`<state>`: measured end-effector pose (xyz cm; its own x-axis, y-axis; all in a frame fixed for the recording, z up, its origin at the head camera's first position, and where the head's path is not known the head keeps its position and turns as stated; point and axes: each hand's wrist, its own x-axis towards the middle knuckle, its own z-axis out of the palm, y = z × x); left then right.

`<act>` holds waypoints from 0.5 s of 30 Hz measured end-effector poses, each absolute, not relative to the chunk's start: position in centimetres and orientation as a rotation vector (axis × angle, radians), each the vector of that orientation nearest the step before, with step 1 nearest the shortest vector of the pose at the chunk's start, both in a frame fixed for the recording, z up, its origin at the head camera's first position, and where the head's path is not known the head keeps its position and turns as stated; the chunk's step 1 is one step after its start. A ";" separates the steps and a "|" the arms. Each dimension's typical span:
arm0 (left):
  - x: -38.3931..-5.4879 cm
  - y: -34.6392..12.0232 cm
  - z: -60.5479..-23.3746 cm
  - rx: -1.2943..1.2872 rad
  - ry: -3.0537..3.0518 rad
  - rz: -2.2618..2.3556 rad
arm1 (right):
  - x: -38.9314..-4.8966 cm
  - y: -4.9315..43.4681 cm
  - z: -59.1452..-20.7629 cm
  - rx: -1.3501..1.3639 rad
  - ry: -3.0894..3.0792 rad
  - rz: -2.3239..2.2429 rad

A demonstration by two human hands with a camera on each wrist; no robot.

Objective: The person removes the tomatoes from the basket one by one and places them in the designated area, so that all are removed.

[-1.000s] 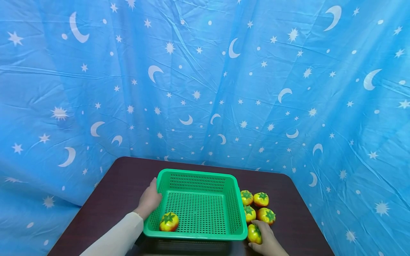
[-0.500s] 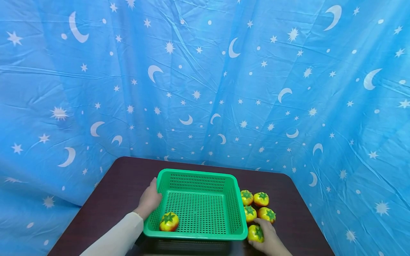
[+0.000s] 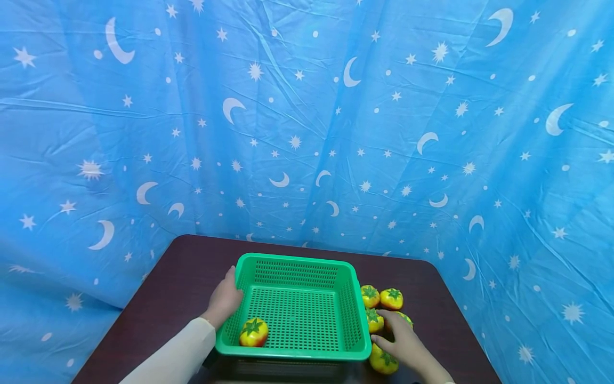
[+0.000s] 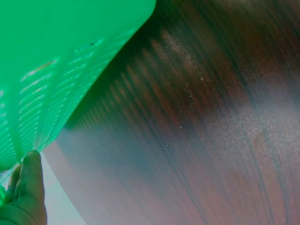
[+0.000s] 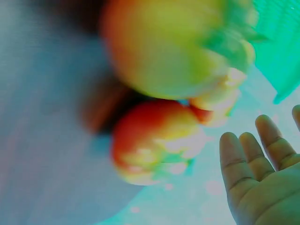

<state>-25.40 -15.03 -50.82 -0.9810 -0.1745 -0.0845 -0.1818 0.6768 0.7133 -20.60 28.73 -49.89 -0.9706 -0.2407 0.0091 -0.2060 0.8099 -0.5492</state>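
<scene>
My left hand holds the left rim of a green plastic basket, thumb over the edge. In the left wrist view, its fingers lie along the outside wall. One yellow-red tomato with a green star-shaped top sits in the basket's front left corner. Right of the basket, my right hand hovers among loose tomatoes, fingers spread and holding nothing. Nearest it are a front tomato, a middle one and one partly hidden behind the hand. The right wrist view shows straight fingers apart from blurred tomatoes.
Two more tomatoes stand farther back, one by the basket wall and one to its right. Everything rests on a dark brown table. A blue curtain with moons and stars hangs behind and at both sides.
My right hand has let go of the front tomato and moved up and slightly right, toward the other tomatoes. The front tomato now sits slightly nearer the front. The left hand and basket stay put.
</scene>
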 end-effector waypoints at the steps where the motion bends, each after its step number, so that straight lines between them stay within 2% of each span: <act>1: -25.4 -15.0 -50.8 -0.304 2.870 1.219 | -20.8 28.4 -49.4 -0.383 2.935 -0.877; 10: -25.3 -15.0 -50.5 -0.305 2.860 1.224 | -22.8 24.7 -45.6 -0.466 2.948 -0.876; 15: -25.4 -14.9 -50.5 -0.304 2.866 1.219 | -23.9 22.2 -44.4 -0.631 2.959 -0.815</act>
<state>-25.36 -14.94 -50.53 -0.9810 -0.1733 -0.0870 -0.1829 0.6775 0.7124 -23.91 22.25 -44.44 -0.9188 -0.3826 0.0971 -0.3784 0.7834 -0.4930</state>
